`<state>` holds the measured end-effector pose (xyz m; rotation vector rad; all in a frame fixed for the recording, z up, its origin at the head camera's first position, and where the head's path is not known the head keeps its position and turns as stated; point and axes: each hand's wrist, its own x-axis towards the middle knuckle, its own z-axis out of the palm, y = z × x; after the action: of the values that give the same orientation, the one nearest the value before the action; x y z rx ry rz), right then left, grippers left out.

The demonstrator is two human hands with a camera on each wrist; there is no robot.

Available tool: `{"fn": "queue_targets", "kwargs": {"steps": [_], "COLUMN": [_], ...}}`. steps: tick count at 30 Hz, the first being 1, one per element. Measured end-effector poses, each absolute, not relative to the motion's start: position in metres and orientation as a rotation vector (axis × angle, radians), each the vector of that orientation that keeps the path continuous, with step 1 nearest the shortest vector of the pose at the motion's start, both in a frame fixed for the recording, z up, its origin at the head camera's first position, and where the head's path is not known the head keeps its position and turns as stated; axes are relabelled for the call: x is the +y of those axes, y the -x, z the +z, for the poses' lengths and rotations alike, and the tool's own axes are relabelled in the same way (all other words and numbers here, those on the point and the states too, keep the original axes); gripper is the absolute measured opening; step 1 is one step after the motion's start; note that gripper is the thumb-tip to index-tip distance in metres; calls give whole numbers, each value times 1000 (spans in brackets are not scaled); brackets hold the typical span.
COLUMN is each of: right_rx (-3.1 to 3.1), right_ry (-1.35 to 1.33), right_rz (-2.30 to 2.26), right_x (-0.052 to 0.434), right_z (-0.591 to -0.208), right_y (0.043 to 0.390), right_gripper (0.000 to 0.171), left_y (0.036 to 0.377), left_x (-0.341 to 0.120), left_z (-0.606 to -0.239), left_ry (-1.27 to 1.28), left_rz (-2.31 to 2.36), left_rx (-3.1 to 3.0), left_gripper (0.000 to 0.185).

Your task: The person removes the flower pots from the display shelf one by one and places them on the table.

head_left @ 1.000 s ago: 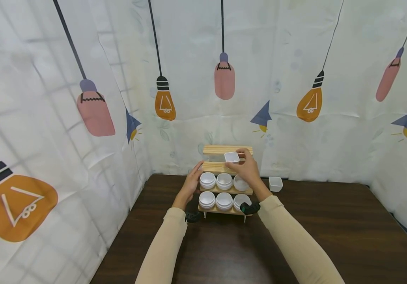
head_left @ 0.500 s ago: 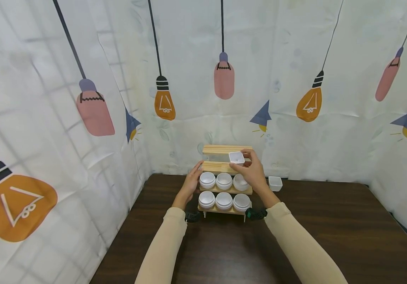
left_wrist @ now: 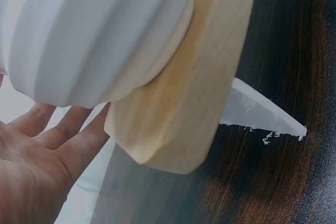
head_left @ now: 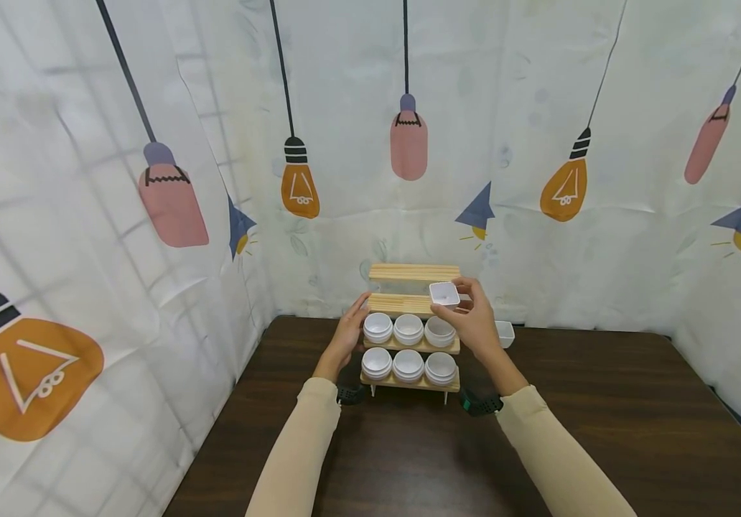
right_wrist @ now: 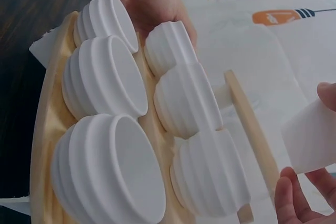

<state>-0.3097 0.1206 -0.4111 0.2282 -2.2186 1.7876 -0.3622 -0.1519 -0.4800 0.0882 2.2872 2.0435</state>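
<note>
My right hand (head_left: 479,319) pinches a small white square bowl (head_left: 444,295) between thumb and fingers, by the right end of the upper shelves of a tiered wooden rack (head_left: 403,304). Its smooth outer side shows in the right wrist view, where the square bowl (right_wrist: 311,139) sits between thumb and fingertips. At the rack's left side is my left hand (head_left: 343,339), fingers stretched along its edge. The left wrist view has those fingers (left_wrist: 79,140) extended beside a shelf end (left_wrist: 168,114). White round ribbed bowls (head_left: 408,366) stand in rows on the two lower shelves.
Another white square bowl (head_left: 505,334) stands on the dark wooden table (head_left: 396,459), right of the rack and partly behind my right hand. A white leg (left_wrist: 262,111) supports the rack. Behind it hangs a white cloth (head_left: 345,251) printed with lamps.
My right hand has moved right and slightly down with the square bowl, from the middle of the upper shelves to their right end. The left hand stays at the rack's side.
</note>
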Motion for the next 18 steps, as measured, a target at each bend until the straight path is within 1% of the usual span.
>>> {"fn": "queue_targets", "kwargs": {"steps": [11, 18], "right_rx": [-2182, -2185], "right_ry": [-201, -180], "right_rz": [1823, 1810], "right_x": [136, 144], "right_z": [-421, -431], "right_y": [298, 290], "right_gripper": [67, 63], "left_y": [363, 362], "left_x": [-150, -150], "left_z": [-480, -480], "left_ry": [-89, -74], "left_rz": [2060, 2073], "left_rx": [2278, 2279], "left_gripper": [45, 44]}}
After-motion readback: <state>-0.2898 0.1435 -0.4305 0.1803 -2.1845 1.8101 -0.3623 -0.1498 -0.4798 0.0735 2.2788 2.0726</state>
